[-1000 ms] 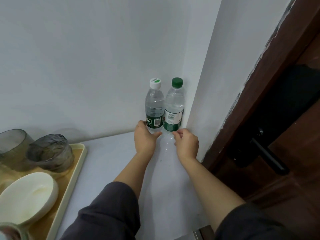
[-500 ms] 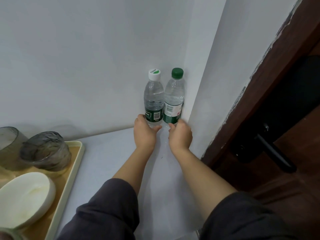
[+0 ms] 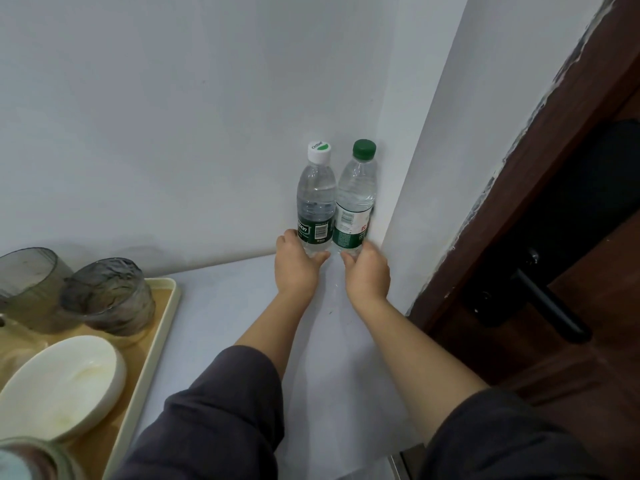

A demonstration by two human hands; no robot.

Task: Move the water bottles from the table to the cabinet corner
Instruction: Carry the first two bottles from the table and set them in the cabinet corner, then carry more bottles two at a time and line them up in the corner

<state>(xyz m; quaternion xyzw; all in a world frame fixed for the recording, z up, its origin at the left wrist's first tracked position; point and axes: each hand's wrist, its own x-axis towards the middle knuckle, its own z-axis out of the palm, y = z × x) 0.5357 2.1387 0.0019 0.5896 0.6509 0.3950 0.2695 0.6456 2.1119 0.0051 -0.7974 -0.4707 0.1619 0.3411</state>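
Scene: I look down on a white counter (image 3: 214,306) where two walls meet at centre frame, a dark wooden door (image 3: 571,271) filling the right side.
Bottles: the white-capped bottle (image 3: 316,199) and the green-capped bottle (image 3: 356,199) stand upright and touching, tucked into the corner just above centre; the green-capped one sits nearest the side wall.
Left hand: my left hand (image 3: 296,268) wraps the base of the white-capped bottle, fingers (image 3: 320,256) curled onto its lower body below the label.
Right hand: my right hand (image 3: 367,273) grips the foot of the green-capped bottle the same way, fingers closed around it.
Progress: both bottles look to be at their destination; I judge that only letting go is left.
Handling: both appear full, so I expect some weight low down, thin plastic walls that give under a hard squeeze, and a smooth, slightly slick surface. The label band or the ribbed lower body is the surest place to hold; the neck would let them swing.
Risk: they are tall and narrow, so a careless release could tip one against the other.
Lower left: a cream tray (image 3: 152,348) carries two smoky glass cups (image 3: 107,296) and a white bowl (image 3: 62,389), well apart from the bottles.
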